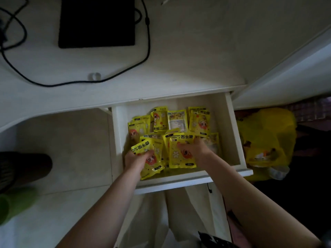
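While both hands are working inside the open drawer [232, 133], the left hand [137, 159] is gripping one yellow hand-warmer packet [141, 147], its fingers curling round the packet's near half. That packet is lying tilted at the drawer's front left, its long axis running near to far, with the lettered end pointing away and slightly left. The right hand [196, 149] is holding a second packet [178, 161], fingers bending over its right side. This one is sitting almost square to the drawer, long axis near to far, its lettering reading upside down at the far end. Both are resting on a loose pile of packets [198, 122] covering the drawer floor. The drawer is standing pulled out from a white desk [179, 59], which is carrying a flat black device [96, 22] and a looping black cable [147, 51]. A yellow plastic bag [265, 136] is slumping just right of the drawer, over pale floor tiles [71, 140], in dim light.
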### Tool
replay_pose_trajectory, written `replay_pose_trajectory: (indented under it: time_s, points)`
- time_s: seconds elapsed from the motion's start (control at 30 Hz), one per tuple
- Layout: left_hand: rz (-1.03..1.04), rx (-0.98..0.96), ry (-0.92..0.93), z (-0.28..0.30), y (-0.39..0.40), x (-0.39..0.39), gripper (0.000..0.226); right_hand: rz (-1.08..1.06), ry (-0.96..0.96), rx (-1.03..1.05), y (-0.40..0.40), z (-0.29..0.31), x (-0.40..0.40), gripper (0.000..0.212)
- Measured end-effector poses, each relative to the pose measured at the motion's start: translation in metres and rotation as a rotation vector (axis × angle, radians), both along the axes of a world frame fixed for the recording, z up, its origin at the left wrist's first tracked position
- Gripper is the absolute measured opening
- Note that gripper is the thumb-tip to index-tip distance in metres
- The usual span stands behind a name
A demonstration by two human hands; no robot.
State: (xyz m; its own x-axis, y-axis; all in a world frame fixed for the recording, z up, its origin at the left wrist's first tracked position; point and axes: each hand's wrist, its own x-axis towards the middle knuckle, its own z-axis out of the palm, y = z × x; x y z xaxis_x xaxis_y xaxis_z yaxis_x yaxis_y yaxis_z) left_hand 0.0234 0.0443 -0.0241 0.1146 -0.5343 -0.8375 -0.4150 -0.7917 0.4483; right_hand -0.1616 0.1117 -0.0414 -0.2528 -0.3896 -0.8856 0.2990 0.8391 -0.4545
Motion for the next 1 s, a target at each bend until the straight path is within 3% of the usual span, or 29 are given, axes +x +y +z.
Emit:
replay_pose_trajectory:
  time_s: [0.27,0.4,0.57,0.77,0.9,1.0]
  points:
    - [-0.061,0.052,-0.023,-0.033,-0.007,0.009,0.035,0.129,0.08,0.101,0.001,-0.029,0.0,0.027]
    - [-0.105,0.064,-0.028,-0.049,-0.009,0.011,0.043,0.176,0.14,0.082,0.003,-0.041,-0.007,0.034]
    - [-0.136,0.051,-0.034,-0.057,-0.007,0.013,0.051,0.207,0.202,0.077,0.007,-0.04,-0.012,0.022]
    - [-0.318,0.017,-0.179,-0.051,-0.008,0.021,0.035,0.358,0.272,0.095,0.014,-0.035,-0.02,0.037]
    - [-0.384,-0.009,-0.176,-0.034,-0.005,0.022,0.054,0.392,0.292,0.128,0.022,-0.018,-0.027,0.032]
    - [-0.415,-0.051,-0.186,-0.019,0.001,0.024,0.057,0.397,0.319,0.148,0.026,-0.002,-0.03,0.034]
